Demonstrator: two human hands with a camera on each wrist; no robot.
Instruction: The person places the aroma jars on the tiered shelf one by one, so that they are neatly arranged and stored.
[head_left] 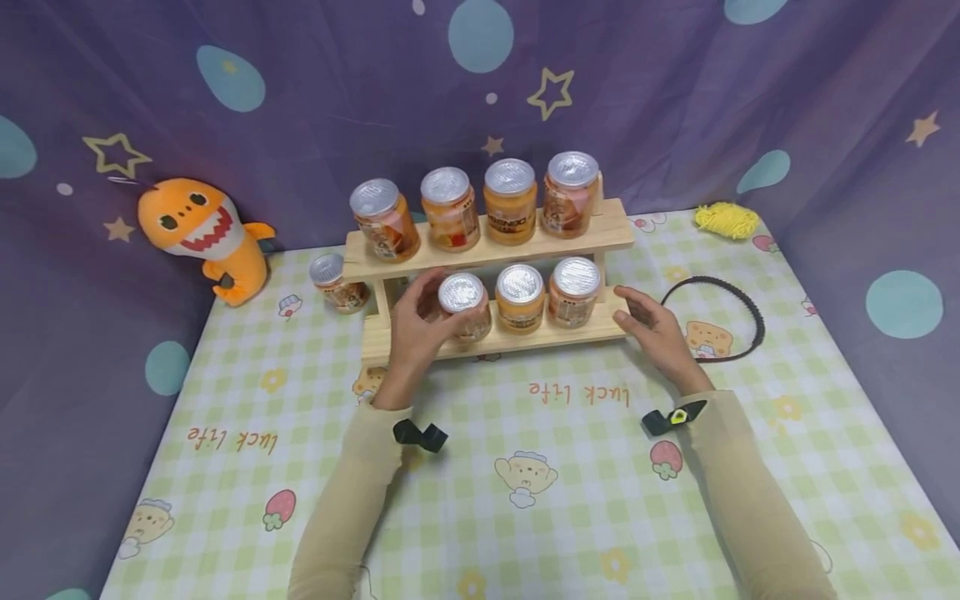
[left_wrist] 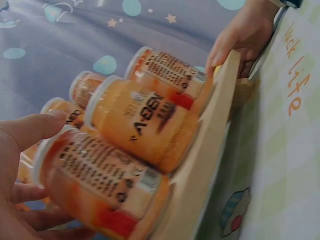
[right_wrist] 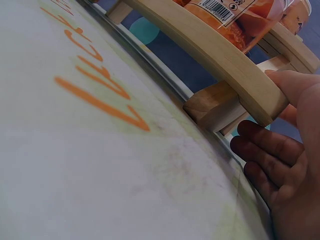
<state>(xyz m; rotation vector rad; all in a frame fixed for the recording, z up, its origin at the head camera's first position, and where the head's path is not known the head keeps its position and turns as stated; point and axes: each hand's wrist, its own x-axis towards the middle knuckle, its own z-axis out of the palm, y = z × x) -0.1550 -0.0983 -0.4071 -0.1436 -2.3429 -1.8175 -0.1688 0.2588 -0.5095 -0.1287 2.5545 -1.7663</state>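
Observation:
A two-tier wooden rack (head_left: 615,225) holds clear jars of orange contents with silvery lids. My left hand (head_left: 420,325) grips the leftmost jar (head_left: 474,325) on the lower tier, thumb by its lid and fingers around its far side. In the left wrist view this labelled jar (left_wrist: 110,185) leans close beside a second jar (left_wrist: 145,125). My right hand (head_left: 656,329) holds the right end of the lower tier, and the right wrist view shows its thumb side touching the wooden board (right_wrist: 230,65), with the other fingers (right_wrist: 265,145) curled below.
Several jars (head_left: 510,200) line the upper tier. One more jar (head_left: 341,283) stands left of the rack, near an orange shark plush (head_left: 217,233). A black headband (head_left: 753,312) lies to the right, with a yellow yarn bundle (head_left: 727,219) behind it on the checked tablecloth (head_left: 600,500).

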